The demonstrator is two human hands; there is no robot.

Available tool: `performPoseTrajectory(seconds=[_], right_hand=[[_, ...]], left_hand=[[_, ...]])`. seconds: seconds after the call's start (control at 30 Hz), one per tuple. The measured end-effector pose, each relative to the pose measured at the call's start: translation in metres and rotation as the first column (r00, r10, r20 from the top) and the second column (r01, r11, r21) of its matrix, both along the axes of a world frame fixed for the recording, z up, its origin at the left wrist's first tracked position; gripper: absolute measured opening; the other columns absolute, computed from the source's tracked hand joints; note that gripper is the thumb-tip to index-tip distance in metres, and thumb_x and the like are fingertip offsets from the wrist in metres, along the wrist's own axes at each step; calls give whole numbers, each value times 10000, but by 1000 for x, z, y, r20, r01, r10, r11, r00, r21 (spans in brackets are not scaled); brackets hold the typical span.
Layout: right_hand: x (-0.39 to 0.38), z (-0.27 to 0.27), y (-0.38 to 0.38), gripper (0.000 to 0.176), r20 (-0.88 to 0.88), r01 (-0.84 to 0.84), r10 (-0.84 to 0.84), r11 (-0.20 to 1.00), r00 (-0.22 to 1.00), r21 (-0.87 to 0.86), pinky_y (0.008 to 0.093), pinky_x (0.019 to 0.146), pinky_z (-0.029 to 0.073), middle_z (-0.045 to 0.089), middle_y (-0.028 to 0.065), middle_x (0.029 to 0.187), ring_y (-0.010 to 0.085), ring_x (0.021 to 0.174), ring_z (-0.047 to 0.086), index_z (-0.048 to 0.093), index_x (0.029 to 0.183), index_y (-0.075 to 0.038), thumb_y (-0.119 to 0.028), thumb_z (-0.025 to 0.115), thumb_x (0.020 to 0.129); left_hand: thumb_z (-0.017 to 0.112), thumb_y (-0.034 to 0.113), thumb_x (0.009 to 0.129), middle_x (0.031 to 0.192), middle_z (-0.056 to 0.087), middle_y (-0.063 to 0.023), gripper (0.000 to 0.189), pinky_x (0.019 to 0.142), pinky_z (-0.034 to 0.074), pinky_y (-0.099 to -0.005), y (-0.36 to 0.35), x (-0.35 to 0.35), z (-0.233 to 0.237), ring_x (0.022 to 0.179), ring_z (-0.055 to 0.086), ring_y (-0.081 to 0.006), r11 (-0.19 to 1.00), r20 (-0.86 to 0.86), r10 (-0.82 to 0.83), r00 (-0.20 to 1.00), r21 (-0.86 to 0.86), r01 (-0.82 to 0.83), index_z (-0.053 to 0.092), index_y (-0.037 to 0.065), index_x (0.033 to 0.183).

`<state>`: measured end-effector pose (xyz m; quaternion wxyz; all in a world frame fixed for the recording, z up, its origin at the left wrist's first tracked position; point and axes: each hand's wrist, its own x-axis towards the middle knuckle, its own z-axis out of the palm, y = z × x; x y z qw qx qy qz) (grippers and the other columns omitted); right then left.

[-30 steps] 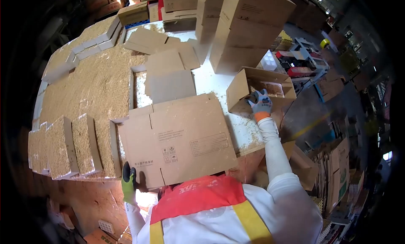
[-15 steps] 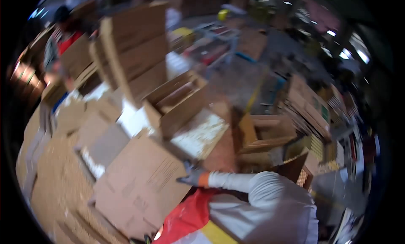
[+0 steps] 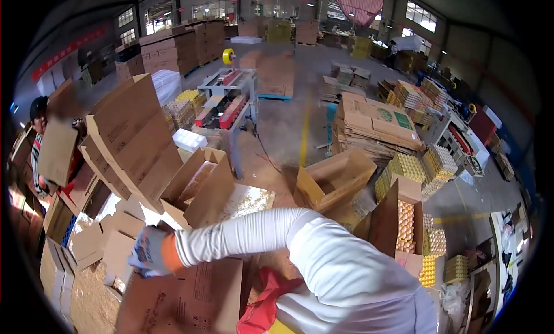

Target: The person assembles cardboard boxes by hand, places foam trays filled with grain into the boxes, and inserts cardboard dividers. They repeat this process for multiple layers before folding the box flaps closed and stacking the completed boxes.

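My right hand (image 3: 153,252), in a grey-blue glove with an orange cuff, reaches across to the left. Its fingers are bent at the upper left edge of a large brown printed cardboard box (image 3: 199,296) low in the view. Beside the fingers stand lighter cardboard flaps (image 3: 118,256). My left hand does not show. Just beyond my forearm is an open box (image 3: 202,181) with pale, crumbly material inside, next to a white board (image 3: 248,201) strewn with bits.
Another open box (image 3: 334,181) stands ahead, and a box of eggs (image 3: 405,227) to the right. Tall cardboard panels (image 3: 130,140) rise at the left, near a person (image 3: 40,132) holding cardboard. Beyond are a taping machine (image 3: 228,103) and stacked flat cartons (image 3: 378,123).
My right hand has moved left across the printed box, and its arm is stretched farther. The view has tilted up and turned, showing more of the hall.
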<state>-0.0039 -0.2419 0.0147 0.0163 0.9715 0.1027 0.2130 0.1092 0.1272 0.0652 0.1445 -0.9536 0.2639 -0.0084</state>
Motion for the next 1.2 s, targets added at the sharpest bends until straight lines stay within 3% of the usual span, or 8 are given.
performPoseTrajectory(seconds=[0.1, 0.13, 0.3, 0.47, 0.57, 1.07, 1.17, 1.2], right_hand=[[14, 32, -8, 537, -293, 87, -76, 996, 953, 23, 436, 688, 482, 652, 106, 829, 312, 786, 640, 587, 963, -76, -599, 528, 855], [19, 40, -15, 677, -358, 136, -109, 989, 927, 50, 456, 741, 484, 675, 148, 879, 345, 854, 639, 607, 1033, -66, -701, 488, 829], [88, 42, -49, 793, -665, 186, 89, 925, 741, 331, 423, 899, 465, 664, 149, 1118, 342, 1044, 612, 636, 1182, -109, -772, 551, 754], [122, 52, -15, 566, -388, -153, 255, 949, 885, 276, 379, 852, 496, 712, 71, 1029, 261, 984, 654, 711, 1084, -160, -550, 770, 678], [152, 47, -25, 520, -402, -253, 450, 854, 798, 454, 370, 829, 503, 715, 81, 1022, 242, 963, 665, 705, 1097, -133, -424, 809, 678], [91, 6, 34, 286, -46, -397, 395, 917, 917, -30, 458, 620, 501, 641, 107, 666, 343, 673, 646, 617, 741, -71, -347, 576, 806], [93, 18, 50, 324, -179, -305, 285, 947, 942, -102, 448, 667, 503, 657, 137, 778, 316, 756, 655, 625, 884, -59, -371, 589, 807], [94, 14, 34, 414, 136, -589, 574, 799, 808, 121, 438, 735, 510, 632, 165, 1032, 307, 909, 637, 599, 1012, -61, -410, 637, 791]], left_hand=[[590, 596, 831, 1487, 409, -107, 807, 1123, 243, -546, -97, -34, -2, 1381, 335, -377, 700, 321, -517, 794, -376, 607, 369, 147, 1464], [605, 600, 810, 1489, 408, -106, 822, 1121, 248, -551, -124, -55, -13, 1379, 330, -388, 845, 431, -322, 843, -270, 461, 385, 133, 1450], [718, 443, 809, 1202, 639, -98, 562, 966, 417, -534, -131, -85, -28, 1121, 588, -365, 560, 727, -303, 616, -387, 733, 599, 97, 1235], [811, 165, 726, 769, 668, -97, 184, 708, 463, -428, -120, -107, -1, 763, 618, -289, 278, 504, -199, 840, -793, 542, 708, 87, 858], [817, 156, 718, 785, 669, -89, 196, 712, 464, -412, -115, -113, 1, 752, 615, -277, 405, 547, -299, 782, -669, 623, 695, 95, 859], [723, 165, 812, 1050, 671, -125, 295, 937, 436, -411, -125, -119, -2, 996, 618, -315, 268, 240, -667, 705, -806, 528, 663, 80, 1088], [721, 170, 817, 1063, 669, -129, 308, 945, 434, -412, -127, -112, -5, 1004, 616, -316, 282, 264, -674, 690, -771, 571, 660, 79, 1105], [720, 172, 819, 1067, 668, -130, 312, 948, 434, -412, -126, -111, -5, 1006, 616, -317, 279, 267, -680, 683, -767, 578, 658, 79, 1110]])
